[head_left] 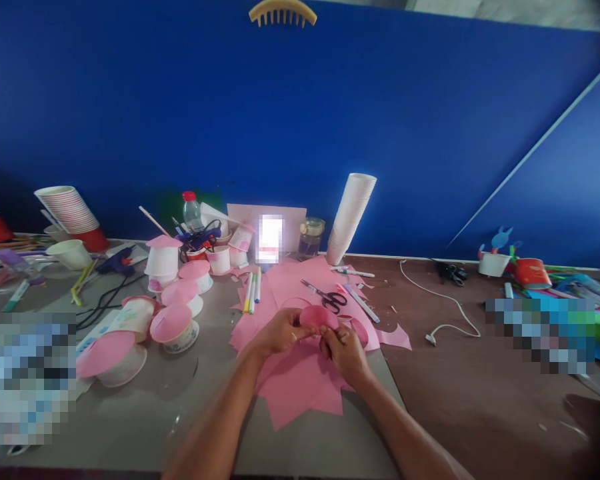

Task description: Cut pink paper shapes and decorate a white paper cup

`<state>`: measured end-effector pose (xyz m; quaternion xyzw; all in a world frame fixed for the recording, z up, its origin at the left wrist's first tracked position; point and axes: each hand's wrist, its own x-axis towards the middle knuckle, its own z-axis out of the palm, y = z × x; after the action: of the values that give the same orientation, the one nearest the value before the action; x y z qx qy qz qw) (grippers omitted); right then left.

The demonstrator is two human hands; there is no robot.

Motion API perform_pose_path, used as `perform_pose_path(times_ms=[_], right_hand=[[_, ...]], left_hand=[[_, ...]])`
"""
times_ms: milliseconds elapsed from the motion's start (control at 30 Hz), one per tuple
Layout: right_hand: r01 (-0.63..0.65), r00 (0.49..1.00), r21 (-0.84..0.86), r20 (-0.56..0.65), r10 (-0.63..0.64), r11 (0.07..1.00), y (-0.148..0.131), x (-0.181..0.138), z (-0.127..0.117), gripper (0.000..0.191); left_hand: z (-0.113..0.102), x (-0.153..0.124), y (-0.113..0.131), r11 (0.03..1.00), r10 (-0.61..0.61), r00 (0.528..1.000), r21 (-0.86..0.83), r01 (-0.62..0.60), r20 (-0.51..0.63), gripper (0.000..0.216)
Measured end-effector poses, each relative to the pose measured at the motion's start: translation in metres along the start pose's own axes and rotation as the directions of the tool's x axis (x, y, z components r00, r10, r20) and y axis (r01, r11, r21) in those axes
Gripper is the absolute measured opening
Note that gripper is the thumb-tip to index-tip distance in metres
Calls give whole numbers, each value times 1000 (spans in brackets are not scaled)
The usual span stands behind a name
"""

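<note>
Between my two hands is a round pink paper piece [319,316], pinched at its near edge. My left hand [286,331] grips it from the left, thumb on top. My right hand [343,345] holds it from the right, its fingertips close to the left thumb. Beneath lie overlapping pink paper sheets [300,383] with jagged cut edges. Just beyond my hands rests a pair of dark-handled scissors [327,298]. Several felt-tip markers [251,291] lie left of the scissors, and another marker [361,303] lies to their right.
Paper cups topped with pink discs [173,323] stand on the left. A tall stack of white cups [351,219] leans near the blue partition [300,113], beside a glass jar [311,238]. A white cable [455,301] crosses the brown table at right. A glue gun [117,260] lies far left.
</note>
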<state>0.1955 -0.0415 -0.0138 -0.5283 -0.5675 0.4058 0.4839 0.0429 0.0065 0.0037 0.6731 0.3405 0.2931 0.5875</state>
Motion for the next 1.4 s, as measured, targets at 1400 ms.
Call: perform_pose_path(times_ms=[1400], right_hand=[[90,996,337,-50,-77,937,11,-5,-18,32]], left_hand=[[-25,-11,-11,354,95,995,-933,-69,-37,33]])
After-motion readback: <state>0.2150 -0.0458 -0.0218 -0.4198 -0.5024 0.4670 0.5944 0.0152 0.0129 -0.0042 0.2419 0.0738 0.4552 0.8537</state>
